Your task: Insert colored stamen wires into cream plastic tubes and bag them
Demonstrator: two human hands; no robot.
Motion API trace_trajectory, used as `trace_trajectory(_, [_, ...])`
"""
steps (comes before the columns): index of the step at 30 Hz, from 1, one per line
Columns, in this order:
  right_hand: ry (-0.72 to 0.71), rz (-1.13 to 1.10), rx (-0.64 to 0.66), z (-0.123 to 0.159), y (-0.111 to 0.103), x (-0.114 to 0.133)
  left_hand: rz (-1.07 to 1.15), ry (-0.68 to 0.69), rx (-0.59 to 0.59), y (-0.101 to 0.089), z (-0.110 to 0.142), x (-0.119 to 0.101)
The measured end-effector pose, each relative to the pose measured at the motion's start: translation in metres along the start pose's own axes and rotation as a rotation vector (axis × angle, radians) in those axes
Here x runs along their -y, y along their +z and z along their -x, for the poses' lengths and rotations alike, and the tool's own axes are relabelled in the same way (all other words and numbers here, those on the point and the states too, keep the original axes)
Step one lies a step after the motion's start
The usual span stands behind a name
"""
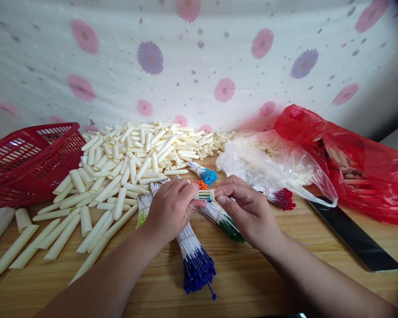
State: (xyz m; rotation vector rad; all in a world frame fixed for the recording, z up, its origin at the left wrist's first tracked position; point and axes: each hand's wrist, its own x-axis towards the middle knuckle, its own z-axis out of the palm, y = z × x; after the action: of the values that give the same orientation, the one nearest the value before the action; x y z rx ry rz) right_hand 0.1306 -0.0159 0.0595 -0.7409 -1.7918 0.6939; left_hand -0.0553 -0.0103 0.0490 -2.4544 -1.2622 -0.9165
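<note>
My left hand [171,206] and my right hand [244,206] meet over the wooden table [258,282]. Between their fingertips they pinch a small cream tube [207,194] with coloured sticks inside it. Both hands are closed on it. Under the hands lie bundles of thin white sticks with coloured tips: a blue-tipped bundle [195,260], a green-tipped bundle [226,222], a dark red-tipped bundle [280,198], a light blue-tipped bundle [204,173] and an orange-tipped one [200,183]. A yellow-green bundle [142,211] pokes out left of my left hand.
A large heap of cream tubes [132,154] spreads over the left and back of the table. A red plastic basket [29,161] stands at far left. A clear plastic bag [272,163] and a red plastic bag [351,168] lie at right, by a black flat strip [351,238].
</note>
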Motion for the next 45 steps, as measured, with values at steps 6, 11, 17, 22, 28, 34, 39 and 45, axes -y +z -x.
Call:
trace_trajectory(6, [0.021,0.061,0.027,-0.002,-0.026,-0.005,0.237,-0.083,0.048,0.003,0.002,0.004])
trace_trajectory(11, [0.095,0.519,0.383,0.025,-0.040,-0.020,0.396,-0.283,0.030,0.009,0.004,0.012])
trace_trajectory(17, [0.044,0.896,0.531,0.061,-0.009,-0.017,0.408,-0.332,0.042,0.013,0.004,0.014])
trace_trajectory(22, [0.035,0.873,0.506,0.069,0.006,-0.006,0.404,-0.343,0.042,0.018,0.005,0.019])
trace_trajectory(28, [0.066,0.788,0.515,0.070,0.011,0.000,0.412,-0.326,0.049,0.018,0.005,0.020])
trace_trajectory(34, [0.122,0.670,0.462,0.066,-0.008,-0.006,0.405,-0.329,0.061,0.019,0.005,0.020])
trace_trajectory(39, [0.177,0.767,0.238,0.058,-0.040,-0.024,0.397,-0.310,0.074,0.018,0.004,0.020])
trace_trajectory(45, [0.268,1.088,0.389,0.059,-0.051,-0.036,0.407,-0.299,0.177,0.018,0.005,0.016])
